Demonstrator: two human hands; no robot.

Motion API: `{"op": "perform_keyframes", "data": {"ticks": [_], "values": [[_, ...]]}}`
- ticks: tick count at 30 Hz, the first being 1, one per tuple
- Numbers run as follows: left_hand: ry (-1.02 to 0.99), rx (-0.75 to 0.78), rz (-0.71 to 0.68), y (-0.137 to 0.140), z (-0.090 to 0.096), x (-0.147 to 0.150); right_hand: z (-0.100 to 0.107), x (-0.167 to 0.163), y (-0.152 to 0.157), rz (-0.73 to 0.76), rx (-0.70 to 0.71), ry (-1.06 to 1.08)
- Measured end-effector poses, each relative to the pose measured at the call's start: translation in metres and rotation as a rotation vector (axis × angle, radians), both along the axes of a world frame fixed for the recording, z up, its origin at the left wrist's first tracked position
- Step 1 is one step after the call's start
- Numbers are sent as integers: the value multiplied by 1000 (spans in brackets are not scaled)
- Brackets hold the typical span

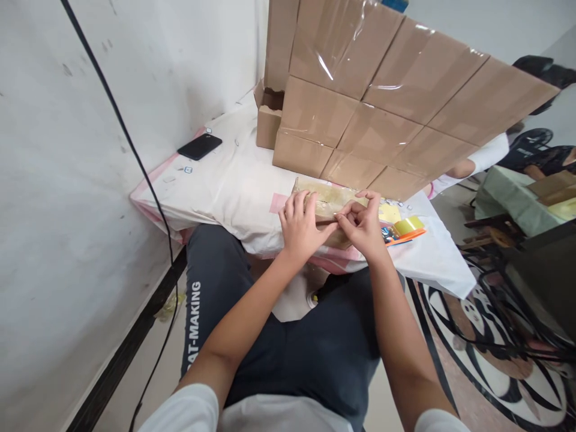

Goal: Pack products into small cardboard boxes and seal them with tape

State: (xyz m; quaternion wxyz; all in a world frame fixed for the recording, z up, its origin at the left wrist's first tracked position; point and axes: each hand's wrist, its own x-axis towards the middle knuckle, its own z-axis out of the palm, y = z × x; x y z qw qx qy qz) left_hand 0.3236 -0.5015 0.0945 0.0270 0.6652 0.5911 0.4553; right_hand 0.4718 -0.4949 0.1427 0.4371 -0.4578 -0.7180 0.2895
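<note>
A small cardboard box [332,197] with yellowish clear tape over its top lies near the table's front edge. My left hand [300,223] grips its left part, fingers curved over the top and thumb along the near side. With thumb and forefinger close together, my right hand [362,227] holds the box's near edge on the right; whether a bit of tape is between these fingertips is too small to tell. Just right of that hand, an orange tape dispenser [411,236] lies with a roll of yellow tape [408,225].
Behind the box rises a wall of stacked cardboard boxes [360,120]. An open cardboard box [269,123] stands at its left end. A black phone [200,146] lies on the white-covered table [229,192]. A black cable [135,156] hangs at left. Another person's arm [461,170] shows behind the stack.
</note>
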Motion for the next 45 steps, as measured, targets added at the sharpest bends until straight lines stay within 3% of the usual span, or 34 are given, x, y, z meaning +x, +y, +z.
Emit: {"op": "perform_keyframes", "data": {"ticks": [6,14,21,27,34,40,45], "values": [[-37,-6,47,4,-2,4,2,3,1,1,-35,10],[-27,-11,-7,4,-3,-3,7,7,5,14,-110,-11],[-72,-24,28,7,-10,4,8,8,4,-22,-68,-45],[-102,-12,22,7,-14,6,24,8,4,-93,-80,-86],[-88,174,77,16,-28,8,41,9,23,-65,-93,-276],[-96,339,112,20,-28,8,45,11,42,48,-193,-222],[-100,365,98,20,-27,7,50,22,58,5,-96,-125]]}}
